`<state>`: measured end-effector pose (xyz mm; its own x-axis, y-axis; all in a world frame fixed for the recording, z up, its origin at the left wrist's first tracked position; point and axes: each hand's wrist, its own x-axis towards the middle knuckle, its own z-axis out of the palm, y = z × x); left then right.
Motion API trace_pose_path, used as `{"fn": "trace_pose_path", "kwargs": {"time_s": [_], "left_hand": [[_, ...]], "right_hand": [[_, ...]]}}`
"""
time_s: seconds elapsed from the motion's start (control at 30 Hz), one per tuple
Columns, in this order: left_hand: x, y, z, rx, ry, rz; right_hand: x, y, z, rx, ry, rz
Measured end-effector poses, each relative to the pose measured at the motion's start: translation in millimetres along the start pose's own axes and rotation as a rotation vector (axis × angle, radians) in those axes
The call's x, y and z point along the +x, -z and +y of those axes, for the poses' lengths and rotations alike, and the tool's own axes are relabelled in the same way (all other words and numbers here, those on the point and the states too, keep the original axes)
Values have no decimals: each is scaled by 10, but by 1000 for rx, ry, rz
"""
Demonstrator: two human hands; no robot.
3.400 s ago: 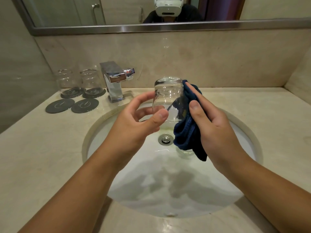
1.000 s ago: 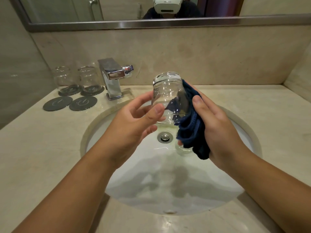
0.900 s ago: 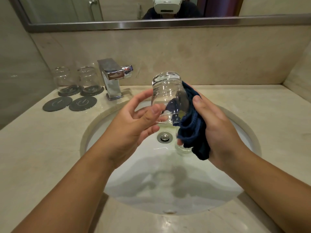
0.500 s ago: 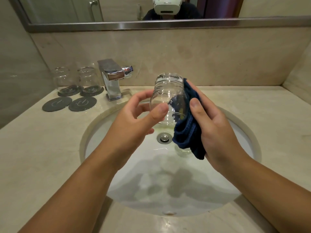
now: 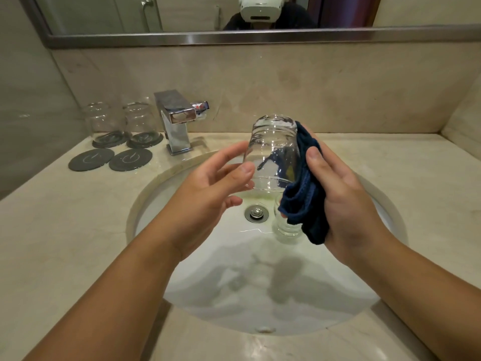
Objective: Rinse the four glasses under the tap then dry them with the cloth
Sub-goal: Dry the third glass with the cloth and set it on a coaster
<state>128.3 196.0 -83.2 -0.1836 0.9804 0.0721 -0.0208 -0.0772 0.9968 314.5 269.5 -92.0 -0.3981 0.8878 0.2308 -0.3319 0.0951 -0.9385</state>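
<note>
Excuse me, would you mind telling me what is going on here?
A person is drying a clear glass, held upside down over the basin. The left hand holds it between thumb and fingers; the right hand presses a navy cloth against its side. A second glass stands in the basin by the drain, and two more glasses sit on coasters left of the tap.

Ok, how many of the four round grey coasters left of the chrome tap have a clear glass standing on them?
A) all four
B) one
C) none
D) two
D: two clear glasses stand on the back pair of round grey coasters, while the front pair lies bare. The left hand holds a third glass against the dark blue cloth in the right hand.
</note>
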Motion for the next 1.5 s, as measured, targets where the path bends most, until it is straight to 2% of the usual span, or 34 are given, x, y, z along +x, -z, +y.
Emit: {"fn": "trace_pose_path", "kwargs": {"time_s": [0.13, 0.3, 0.43, 0.57, 0.67, 0.8, 1.03, 1.17, 1.3, 1.4, 1.5], "left_hand": [[0, -35, -6, 34, -33, 55], [-42, -104, 11, 206, -42, 129], [-38, -82, 10, 71, -21, 94], [-31, -65, 10, -125, 33, 1], [-28, -64, 1, -38, 46, -4], [-29, -96, 11, 86, -38, 106], [-43, -119, 18, 156, -63, 132], [-33, -86, 13, 14, -13, 89], [-39, -80, 12, -137, 43, -19], [-37, -87, 9, -39, 33, -14], [-23, -73, 5, 75, -30, 77]], "right_hand": [[-44, -18, -14, -224, 127, 11], [-78, -50, -1, -349, 163, -33], [-64, -49, -36, -239, 144, -31], [-52, -54, -39, -52, 4, -27], [-50, -44, -24, -37, -8, -5], [-37, -11, 1, -165, 86, 20], [-96, -47, 8, -369, 197, -38], [-79, -62, -28, -276, 166, -31], [-53, -51, -27, -113, 25, -6], [-42, -40, -21, -74, 6, 24], [-47, -32, -22, -98, 36, 41]]}}
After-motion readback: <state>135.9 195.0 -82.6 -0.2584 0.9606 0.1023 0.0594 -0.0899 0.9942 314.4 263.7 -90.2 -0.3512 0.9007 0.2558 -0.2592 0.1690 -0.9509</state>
